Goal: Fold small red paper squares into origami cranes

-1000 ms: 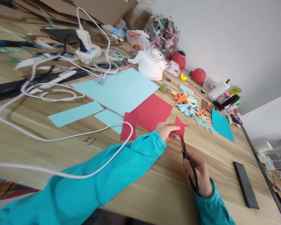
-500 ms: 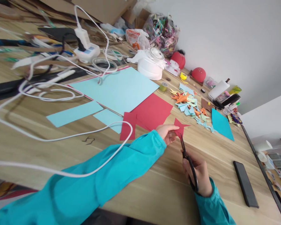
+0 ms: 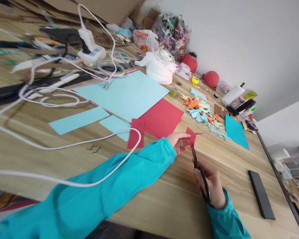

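Observation:
Between the thumb and fingers of my left hand (image 3: 179, 142) is a folded red paper piece (image 3: 191, 134) with pointed ends, held above the wooden table. My right hand (image 3: 211, 184) grips black-handled scissors (image 3: 201, 176) by the loops. The blade tips meet the lower edge of the red piece, close to my left fingertips. Just left of my hands lie a red sheet (image 3: 161, 118) and a narrower red strip (image 3: 136, 133). Beyond them rests a pile of folded orange, yellow and light blue paper shapes (image 3: 199, 109).
A large light blue sheet (image 3: 124, 94) lies behind the red ones. A white cable (image 3: 72, 182) loops across my left forearm from a power adapter (image 3: 92, 54). At right are a black phone (image 3: 261, 194) and a turquoise sheet (image 3: 236, 131). A tape roll (image 3: 173, 92) stands mid-table.
The red piece has tilted slightly, its top point a little lower. Both hands and the scissors stay almost where they were.

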Motion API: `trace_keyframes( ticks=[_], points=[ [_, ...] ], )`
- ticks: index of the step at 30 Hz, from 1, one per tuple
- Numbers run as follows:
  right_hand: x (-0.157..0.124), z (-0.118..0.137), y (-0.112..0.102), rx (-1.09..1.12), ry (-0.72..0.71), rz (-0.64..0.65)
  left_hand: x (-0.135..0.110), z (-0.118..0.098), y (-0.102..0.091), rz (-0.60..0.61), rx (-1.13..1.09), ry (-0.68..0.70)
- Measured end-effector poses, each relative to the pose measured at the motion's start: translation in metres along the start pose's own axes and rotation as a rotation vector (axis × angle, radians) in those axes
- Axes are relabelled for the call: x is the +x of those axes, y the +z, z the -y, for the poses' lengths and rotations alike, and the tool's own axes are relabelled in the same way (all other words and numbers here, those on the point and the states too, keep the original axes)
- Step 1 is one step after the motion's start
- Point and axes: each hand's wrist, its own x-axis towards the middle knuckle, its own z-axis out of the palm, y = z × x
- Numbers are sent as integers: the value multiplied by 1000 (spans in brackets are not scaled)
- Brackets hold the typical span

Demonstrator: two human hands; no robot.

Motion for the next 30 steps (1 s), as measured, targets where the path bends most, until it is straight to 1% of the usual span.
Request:
trace_keyframes(
  ticks=[9, 19, 23, 30],
  points=[
    [-1, 1, 1, 8, 19, 4, -1, -2, 2, -24, -30, -4],
    [1, -2, 0, 21, -22, 2, 0, -1, 0, -4, -10, 25],
    [0, -2, -1, 11, -17, 25, 3, -1, -2, -3, -21, 32],
    [2, -1, 0, -13, -26, 7, 7, 1, -3, 3, -31, 42]
  ],
)
